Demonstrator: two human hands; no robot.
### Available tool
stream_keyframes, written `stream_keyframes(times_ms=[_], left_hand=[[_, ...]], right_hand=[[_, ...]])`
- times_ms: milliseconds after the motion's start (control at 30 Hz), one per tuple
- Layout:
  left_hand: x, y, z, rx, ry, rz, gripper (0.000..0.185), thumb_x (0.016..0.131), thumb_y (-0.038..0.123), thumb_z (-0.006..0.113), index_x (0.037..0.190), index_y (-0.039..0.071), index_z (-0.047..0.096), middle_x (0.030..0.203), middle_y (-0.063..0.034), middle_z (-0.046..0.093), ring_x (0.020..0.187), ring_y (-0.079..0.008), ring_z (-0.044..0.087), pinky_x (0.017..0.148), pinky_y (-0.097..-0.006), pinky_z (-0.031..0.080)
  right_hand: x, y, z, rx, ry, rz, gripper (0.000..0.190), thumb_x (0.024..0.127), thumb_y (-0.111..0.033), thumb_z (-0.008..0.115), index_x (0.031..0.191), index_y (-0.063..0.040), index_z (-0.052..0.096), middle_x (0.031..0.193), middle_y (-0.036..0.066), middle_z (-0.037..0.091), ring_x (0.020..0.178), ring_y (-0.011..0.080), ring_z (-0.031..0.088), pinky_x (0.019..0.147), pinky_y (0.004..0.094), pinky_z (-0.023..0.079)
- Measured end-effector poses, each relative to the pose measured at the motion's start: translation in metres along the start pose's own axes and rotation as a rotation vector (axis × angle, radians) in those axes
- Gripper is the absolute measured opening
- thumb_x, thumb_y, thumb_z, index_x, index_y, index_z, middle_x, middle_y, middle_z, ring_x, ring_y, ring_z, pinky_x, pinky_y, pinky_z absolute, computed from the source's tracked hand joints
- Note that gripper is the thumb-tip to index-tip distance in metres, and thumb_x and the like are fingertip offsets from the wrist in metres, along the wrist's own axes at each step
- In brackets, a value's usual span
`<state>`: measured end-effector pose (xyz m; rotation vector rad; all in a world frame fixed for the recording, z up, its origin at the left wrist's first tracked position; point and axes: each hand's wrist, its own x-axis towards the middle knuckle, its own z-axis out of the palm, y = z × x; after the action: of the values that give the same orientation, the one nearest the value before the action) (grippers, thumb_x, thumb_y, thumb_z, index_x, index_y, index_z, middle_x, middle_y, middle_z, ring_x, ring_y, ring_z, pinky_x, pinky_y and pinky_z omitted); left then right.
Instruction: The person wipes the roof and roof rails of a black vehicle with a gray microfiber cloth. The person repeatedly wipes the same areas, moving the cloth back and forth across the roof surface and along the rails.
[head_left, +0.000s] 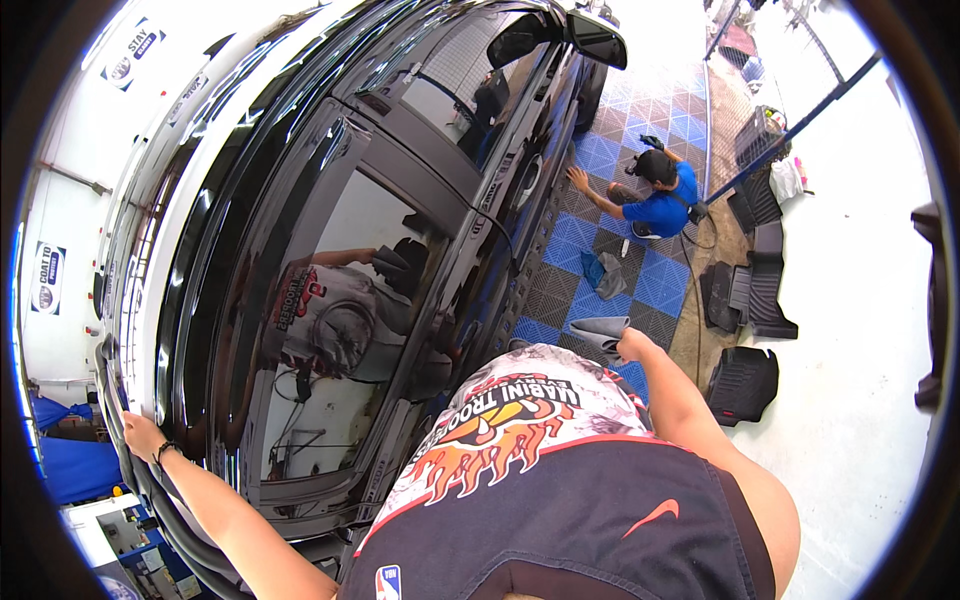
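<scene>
A black car (300, 176) fills the left and middle of the head view, its glossy side panels and windows close in front of me. My left hand (144, 436) reaches up to the car's roof edge, beside a dark bar; whether its fingers grip anything there is hard to make out. In my right hand (637, 346) is a folded grey cloth (600, 330), held out to the side, away from the car. The side window (360, 300) mirrors my torso and the arm with the cloth.
A co-worker in a blue shirt (667, 206) crouches beside the car, one hand near its lower side. Blue and grey cloths (602, 274) and a small white bottle (625, 247) lie on floor tiles (577, 240). Black floor mats (742, 386) lean along the wall by a hose (697, 315).
</scene>
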<state>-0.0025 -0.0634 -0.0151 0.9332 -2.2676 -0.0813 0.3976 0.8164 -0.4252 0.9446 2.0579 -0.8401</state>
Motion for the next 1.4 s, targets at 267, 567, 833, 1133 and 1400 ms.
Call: stream_keyframes(times_ms=[267,567,833,1133,1400], left_hand=[[0.003,-0.001,0.001,0.032,-0.016,0.020,0.071,0.099,0.059,0.032,0.121,0.005,0.074,0.125,-0.0203,0.071,0.118,-0.0446,0.063,0.103,-0.0522,0.047],[-0.001,0.002,-0.001,-0.017,-0.005,0.002,0.073,0.098,0.061,0.032,0.121,0.006,0.074,0.125,-0.0195,0.071,0.119,-0.0442,0.063,0.104,-0.0516,0.046],[0.008,-0.006,0.007,-0.003,-0.006,0.005,0.073,0.099,0.060,0.031,0.121,0.005,0.074,0.126,-0.0217,0.070,0.118,-0.0451,0.063,0.106,-0.0526,0.045],[0.020,-0.043,0.050,0.737,0.096,0.608,0.044,0.091,0.034,0.068,0.124,0.006,0.063,0.115,-0.0146,0.071,0.110,-0.0340,0.066,0.095,-0.0467,0.053],[-0.031,0.029,-0.013,-0.126,0.105,0.010,0.050,0.099,0.046,0.048,0.094,0.007,0.078,0.107,-0.0211,0.073,0.102,-0.0419,0.070,0.090,-0.0542,0.053]], right_hand=[[-0.010,-0.007,-0.003,0.027,0.005,-0.046,0.031,0.080,-0.004,0.052,0.100,0.013,0.070,0.087,0.026,0.075,0.079,0.0323,0.077,0.075,0.0430,0.060],[-0.011,-0.007,-0.003,-0.037,0.050,-0.073,0.032,0.081,-0.004,0.053,0.102,0.012,0.069,0.092,0.028,0.074,0.081,0.0337,0.077,0.075,0.0434,0.061],[0.012,0.014,0.010,-0.017,0.027,-0.067,0.029,0.081,-0.005,0.055,0.098,0.011,0.070,0.090,0.029,0.074,0.078,0.0325,0.077,0.073,0.0419,0.062],[0.032,0.025,0.018,0.556,-0.120,-0.071,0.056,0.090,-0.019,0.059,0.145,-0.012,0.054,0.129,0.015,0.068,0.099,0.0343,0.072,0.085,0.0460,0.058],[0.028,0.053,-0.157,1.282,-0.038,0.259,0.043,0.101,-0.031,0.041,0.128,-0.008,0.065,0.124,0.017,0.068,0.110,0.0393,0.068,0.091,0.0609,0.056]])
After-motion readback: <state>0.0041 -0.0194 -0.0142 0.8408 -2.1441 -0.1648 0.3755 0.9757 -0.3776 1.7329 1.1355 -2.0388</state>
